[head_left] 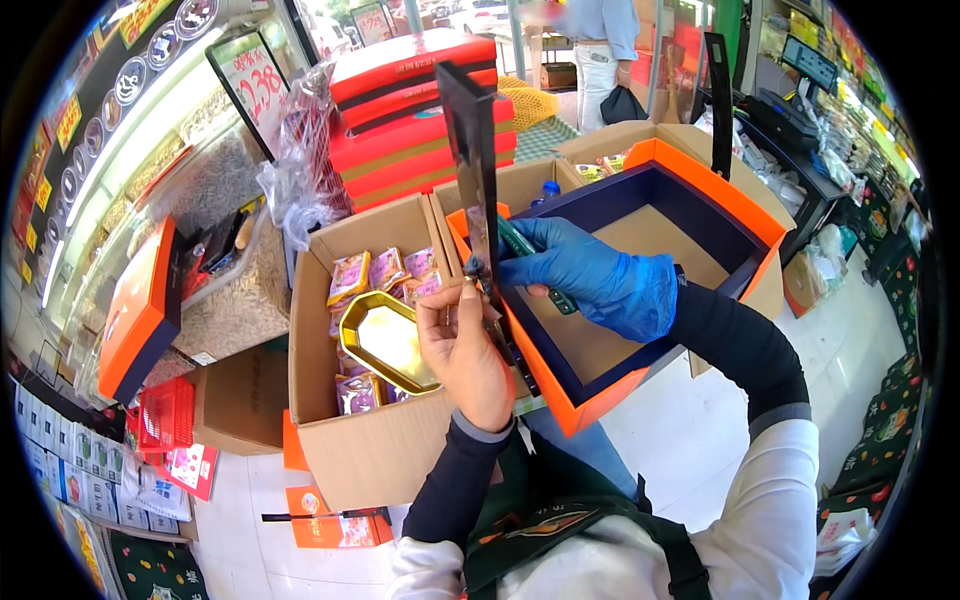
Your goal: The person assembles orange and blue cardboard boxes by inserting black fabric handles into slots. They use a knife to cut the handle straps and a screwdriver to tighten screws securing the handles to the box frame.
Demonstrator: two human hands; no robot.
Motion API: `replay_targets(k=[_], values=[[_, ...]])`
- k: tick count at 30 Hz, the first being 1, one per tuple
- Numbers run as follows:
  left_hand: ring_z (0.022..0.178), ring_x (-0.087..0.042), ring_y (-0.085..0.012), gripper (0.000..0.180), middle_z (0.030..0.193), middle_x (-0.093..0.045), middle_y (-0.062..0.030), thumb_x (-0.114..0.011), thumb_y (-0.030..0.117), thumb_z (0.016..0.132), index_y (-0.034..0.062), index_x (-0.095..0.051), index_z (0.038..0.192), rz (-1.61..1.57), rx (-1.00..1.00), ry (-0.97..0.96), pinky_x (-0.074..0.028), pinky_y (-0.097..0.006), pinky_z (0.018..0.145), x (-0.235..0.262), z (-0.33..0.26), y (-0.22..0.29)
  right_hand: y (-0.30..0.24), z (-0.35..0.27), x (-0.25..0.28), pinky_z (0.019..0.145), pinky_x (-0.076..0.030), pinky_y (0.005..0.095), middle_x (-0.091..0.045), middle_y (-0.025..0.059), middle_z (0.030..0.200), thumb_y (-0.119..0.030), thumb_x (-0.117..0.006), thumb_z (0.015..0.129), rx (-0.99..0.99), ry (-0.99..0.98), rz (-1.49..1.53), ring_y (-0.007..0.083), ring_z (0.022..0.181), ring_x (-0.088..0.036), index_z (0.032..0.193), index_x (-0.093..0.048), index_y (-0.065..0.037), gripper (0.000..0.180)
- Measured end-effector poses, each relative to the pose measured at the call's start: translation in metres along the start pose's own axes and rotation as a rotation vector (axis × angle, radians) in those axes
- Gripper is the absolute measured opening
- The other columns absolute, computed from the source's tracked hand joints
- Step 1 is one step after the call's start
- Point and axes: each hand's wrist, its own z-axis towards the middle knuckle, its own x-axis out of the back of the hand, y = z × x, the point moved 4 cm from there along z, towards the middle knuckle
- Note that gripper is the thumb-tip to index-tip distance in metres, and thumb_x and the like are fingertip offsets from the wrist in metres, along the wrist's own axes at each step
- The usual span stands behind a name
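Observation:
My right hand (605,275), in a blue glove, is closed around a dark green-handled tool (522,243). Its working end is hidden by the strip and my fingers. With bare fingers pinched together, my left hand (468,350) grips the lower part of a flat black strip (470,150). This strip rises upright at the left side of an open orange box (715,185) with dark blue inner walls. A second black strip (718,105) stands up at the box's far side. Below and beside my left hand, a gold tray (385,343) rests on small wrapped packets (350,277).
Those packets lie in a cardboard carton (370,445). Red boxes (410,125) are stacked behind it. On the left are an orange lid (140,310), a red basket (165,415) and bins of dry goods (215,150). A person (603,50) stands beyond the far cartons.

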Motion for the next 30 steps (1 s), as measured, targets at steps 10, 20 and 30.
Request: replay_targets(k=[10, 20, 30], values=[[0.057, -0.053, -0.0153, 0.006, 0.087, -0.055, -0.0106, -0.047, -0.004, 0.086, 0.0016, -0.047, 0.088, 0.082, 0.122, -0.180, -0.044, -0.025, 0.049, 0.002, 0.025, 0.020, 0.000, 0.010, 0.004, 0.049, -0.036, 0.0171, -0.058, -0.0003, 0.074, -0.013, -0.067, 0.079, -0.017, -0.079, -0.003, 0.0046, 0.055, -0.046, 0.098, -0.063, -0.006, 0.021], [0.064, -0.057, -0.0102, 0.025, 0.083, -0.054, -0.0071, -0.055, -0.007, 0.083, -0.0059, -0.049, 0.108, 0.689, 0.174, -0.419, -0.049, -0.021, 0.054, -0.007, 0.009, 0.035, 0.003, 0.022, 0.010, 0.048, -0.035, 0.0172, -0.057, -0.0025, 0.069, -0.014, -0.069, 0.076, -0.081, -0.196, -0.016, 0.0039, 0.055, -0.044, 0.091, -0.065, -0.009, 0.017], [0.064, -0.058, -0.0108, 0.020, 0.079, -0.054, -0.0066, -0.057, -0.007, 0.079, -0.0062, -0.049, 0.096, 0.833, 0.347, -0.368, -0.050, -0.021, 0.051, -0.025, 0.017, 0.048, 0.076, 0.066, 0.096, 0.072, -0.048, 0.0351, -0.065, 0.0112, 0.084, -0.019, -0.074, 0.067, 0.263, -0.191, -0.900, 0.0238, 0.079, -0.062, 0.089, -0.066, -0.008, 0.025]])
